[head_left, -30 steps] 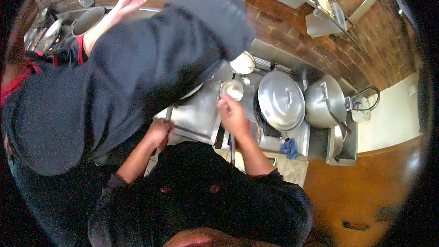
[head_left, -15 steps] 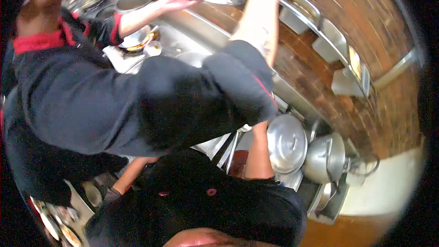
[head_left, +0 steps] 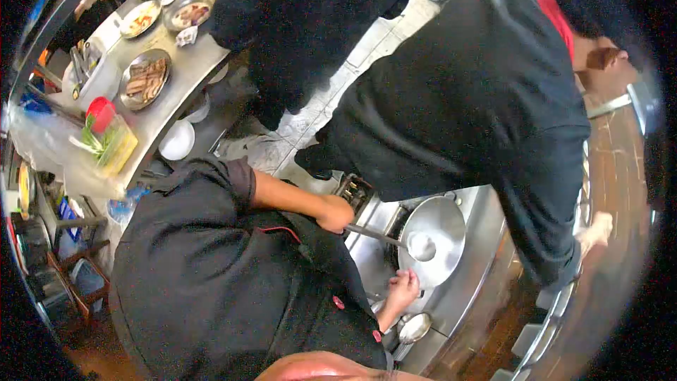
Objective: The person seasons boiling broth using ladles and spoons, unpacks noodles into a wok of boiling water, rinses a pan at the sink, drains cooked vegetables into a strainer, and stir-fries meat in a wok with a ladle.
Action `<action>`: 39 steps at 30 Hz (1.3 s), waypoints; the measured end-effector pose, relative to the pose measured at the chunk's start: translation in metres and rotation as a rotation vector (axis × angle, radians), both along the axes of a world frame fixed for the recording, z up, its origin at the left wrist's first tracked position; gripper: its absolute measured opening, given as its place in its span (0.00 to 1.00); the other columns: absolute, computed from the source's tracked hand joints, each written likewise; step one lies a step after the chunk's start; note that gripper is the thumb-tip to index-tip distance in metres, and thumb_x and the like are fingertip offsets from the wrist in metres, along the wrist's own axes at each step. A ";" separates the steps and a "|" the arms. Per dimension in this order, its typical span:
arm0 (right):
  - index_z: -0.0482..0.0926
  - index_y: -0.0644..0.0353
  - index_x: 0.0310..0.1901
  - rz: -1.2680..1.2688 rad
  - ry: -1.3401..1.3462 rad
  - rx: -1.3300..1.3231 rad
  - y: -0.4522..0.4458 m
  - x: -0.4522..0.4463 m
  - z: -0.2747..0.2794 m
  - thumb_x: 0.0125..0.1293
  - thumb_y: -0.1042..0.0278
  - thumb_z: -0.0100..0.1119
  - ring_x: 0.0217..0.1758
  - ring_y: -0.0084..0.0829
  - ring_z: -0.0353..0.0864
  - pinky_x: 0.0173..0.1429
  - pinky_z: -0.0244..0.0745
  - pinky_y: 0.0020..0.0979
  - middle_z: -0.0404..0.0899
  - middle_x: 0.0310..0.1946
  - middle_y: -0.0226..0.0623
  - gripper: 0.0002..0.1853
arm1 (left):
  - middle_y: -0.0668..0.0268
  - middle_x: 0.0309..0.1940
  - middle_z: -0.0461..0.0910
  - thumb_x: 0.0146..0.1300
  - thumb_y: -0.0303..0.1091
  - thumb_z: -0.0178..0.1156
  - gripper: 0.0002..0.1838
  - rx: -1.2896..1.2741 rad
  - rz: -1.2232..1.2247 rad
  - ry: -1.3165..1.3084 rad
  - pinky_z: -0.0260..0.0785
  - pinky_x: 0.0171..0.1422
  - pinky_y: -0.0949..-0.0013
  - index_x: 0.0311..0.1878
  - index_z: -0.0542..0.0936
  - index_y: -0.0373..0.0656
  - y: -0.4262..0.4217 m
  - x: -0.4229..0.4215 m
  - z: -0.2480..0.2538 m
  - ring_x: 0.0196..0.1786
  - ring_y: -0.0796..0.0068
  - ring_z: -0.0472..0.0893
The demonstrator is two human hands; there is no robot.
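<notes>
My left hand (head_left: 335,213) is closed around the long handle of a ladle (head_left: 421,245). The ladle's round bowl rests inside a wide metal wok (head_left: 446,226) on the stove. Close to the wok's near rim is my right hand (head_left: 404,285), its fingers bent together. What they pinch, if anything, is too small to tell, and I cannot tell whether they touch the rim. A small metal bowl (head_left: 415,327) stands beside my right forearm.
A person in a black jacket (head_left: 465,92) leans across beyond the wok, one hand (head_left: 598,231) by the shelf. Another person in dark clothes (head_left: 303,21) stands farther off. The left counter (head_left: 190,74) holds a plate of sliced meat (head_left: 146,79), other dishes and a plastic container (head_left: 118,144).
My view has swung toward the left-hand counter and the wok. The co-worker's arm that crossed in front of me with a plate is now farther away. My left hand and the ladle now show.
</notes>
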State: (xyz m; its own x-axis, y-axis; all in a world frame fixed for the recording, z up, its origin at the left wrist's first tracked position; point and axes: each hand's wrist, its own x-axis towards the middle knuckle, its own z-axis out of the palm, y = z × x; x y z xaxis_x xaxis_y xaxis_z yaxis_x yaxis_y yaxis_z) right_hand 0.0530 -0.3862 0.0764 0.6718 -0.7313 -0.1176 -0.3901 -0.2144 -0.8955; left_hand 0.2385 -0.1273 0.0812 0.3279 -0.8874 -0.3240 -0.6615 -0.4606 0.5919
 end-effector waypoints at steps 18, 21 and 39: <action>0.71 0.68 0.51 -0.127 -0.060 0.122 0.039 0.023 0.037 0.63 0.71 0.53 0.21 0.19 0.68 0.24 0.65 0.20 0.76 0.29 0.35 0.16 | 0.54 0.24 0.78 0.52 0.48 0.60 0.17 -0.365 0.004 0.148 0.69 0.34 0.51 0.34 0.76 0.43 0.024 0.043 -0.021 0.29 0.49 0.78; 0.72 0.68 0.50 -0.215 -0.012 0.026 0.026 0.023 0.028 0.62 0.70 0.54 0.20 0.18 0.68 0.24 0.66 0.21 0.76 0.30 0.35 0.16 | 0.57 0.30 0.80 0.53 0.47 0.58 0.13 -0.120 0.180 0.004 0.72 0.35 0.52 0.37 0.78 0.50 0.005 0.069 -0.019 0.32 0.52 0.79; 0.74 0.68 0.49 -0.573 -0.436 -0.553 -0.052 0.018 0.235 0.62 0.72 0.55 0.23 0.18 0.72 0.27 0.68 0.20 0.77 0.29 0.33 0.14 | 0.56 0.21 0.78 0.51 0.52 0.62 0.19 -0.108 -0.218 -0.295 0.68 0.31 0.55 0.25 0.79 0.43 -0.040 0.130 0.054 0.27 0.53 0.78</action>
